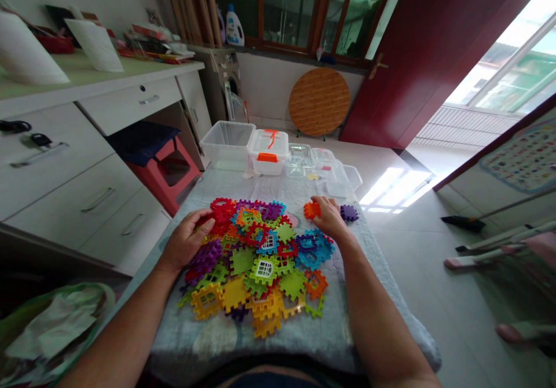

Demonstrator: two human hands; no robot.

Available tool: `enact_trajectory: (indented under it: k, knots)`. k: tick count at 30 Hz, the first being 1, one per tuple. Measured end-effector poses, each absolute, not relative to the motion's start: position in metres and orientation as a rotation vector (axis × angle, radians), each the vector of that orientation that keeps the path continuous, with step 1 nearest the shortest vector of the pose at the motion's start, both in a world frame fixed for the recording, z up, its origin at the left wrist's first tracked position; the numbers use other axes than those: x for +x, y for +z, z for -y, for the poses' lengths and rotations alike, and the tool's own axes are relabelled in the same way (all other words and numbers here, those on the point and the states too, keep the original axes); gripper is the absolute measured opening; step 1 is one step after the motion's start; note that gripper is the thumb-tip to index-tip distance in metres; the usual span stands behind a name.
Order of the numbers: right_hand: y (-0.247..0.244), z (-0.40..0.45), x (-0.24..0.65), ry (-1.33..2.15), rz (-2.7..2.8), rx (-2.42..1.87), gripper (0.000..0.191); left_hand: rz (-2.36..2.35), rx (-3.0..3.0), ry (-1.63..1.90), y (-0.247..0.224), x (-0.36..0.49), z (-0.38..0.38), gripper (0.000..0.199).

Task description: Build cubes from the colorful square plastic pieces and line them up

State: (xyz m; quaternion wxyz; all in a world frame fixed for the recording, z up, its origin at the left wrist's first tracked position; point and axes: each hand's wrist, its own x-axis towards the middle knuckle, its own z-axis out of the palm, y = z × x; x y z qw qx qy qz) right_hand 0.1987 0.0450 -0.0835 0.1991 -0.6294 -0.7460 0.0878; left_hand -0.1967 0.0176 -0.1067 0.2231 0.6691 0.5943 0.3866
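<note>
Brightly coloured interlocking plastic building tiles with notched edges lie in a loose pile point(264, 260). My left hand point(186, 240) rests at the pile's left edge, thumb apart from the fingers, beside red tiles point(223, 213) and just above purple tiles point(206, 257). Its fingertips are partly hidden against the red tiles. To the right of the pile, my right hand point(329, 217) has its fingers closed over an orange tile point(311, 210) on the cloth. A small group of purple tiles point(348, 213) lies just right of that hand.
Along the far edge of the cloth-covered table point(200, 341) stand an open clear bin point(228, 145), a lidded box with orange latches point(268, 153) and small clear containers point(299, 159). A pink stool point(171, 171) is at the left, near white drawers point(104, 197).
</note>
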Motion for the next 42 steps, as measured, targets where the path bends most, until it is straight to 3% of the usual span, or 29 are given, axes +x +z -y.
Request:
enact_trajectory:
  k: [26, 28, 34, 42]
  knots:
    - [-0.083, -0.045, 0.2, 0.264, 2.094, -1.753, 0.07, -1.655, 1.83, 1.083, -0.114, -0.201, -0.02, 0.054]
    - [-0.078, -0.039, 0.206, 0.249, 2.019, -1.644, 0.066, -1.656, 1.834, 1.088, -0.115, -0.201, -0.02, 0.055]
    - [-0.06, -0.001, 0.222, 0.463, 2.141, -1.448, 0.034, -1.677, 1.843, 1.065, -0.114, -0.201, -0.021, 0.054]
    - [-0.067, 0.019, 0.204, 0.617, 2.292, -1.401, 0.044, -1.676, 1.84, 1.066, -0.109, -0.196, -0.019, 0.055]
